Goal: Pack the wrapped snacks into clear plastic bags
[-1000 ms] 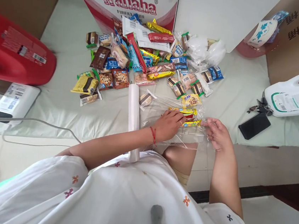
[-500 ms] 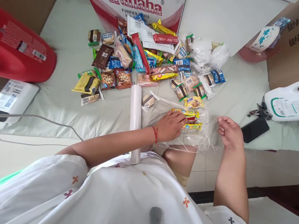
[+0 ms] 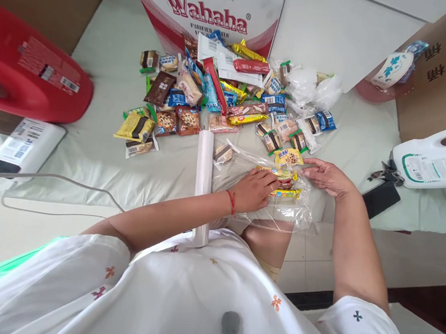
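Note:
My left hand (image 3: 255,189), a red string on its wrist, lies flat with fingers stretched over a small row of yellow and red snack bars (image 3: 287,193). The bars rest with a sheet of clear plastic film (image 3: 290,214), which spreads right from a roll of film (image 3: 204,181). At the sheet's far right corner, my right hand (image 3: 327,179) reaches in with fingers extended and apart, fingertips by the film's edge. Just beyond them lies a yellow cookie packet (image 3: 288,157). A small wrapped biscuit (image 3: 223,154) sits beside the roll. Whether the right fingertips touch the film is unclear.
A heap of wrapped snacks (image 3: 215,89) spreads before a Wahaha carton (image 3: 208,6). A crumpled white plastic bag (image 3: 313,89) lies at its right. Keys (image 3: 387,174), a black phone (image 3: 381,198) and a white jug (image 3: 439,155) stand right; a red jug (image 3: 34,67) is left.
My right hand has moved left and forward to the film's far corner, its curled fingers now extended. The left hand stays on the snack bars. The view has shifted slightly.

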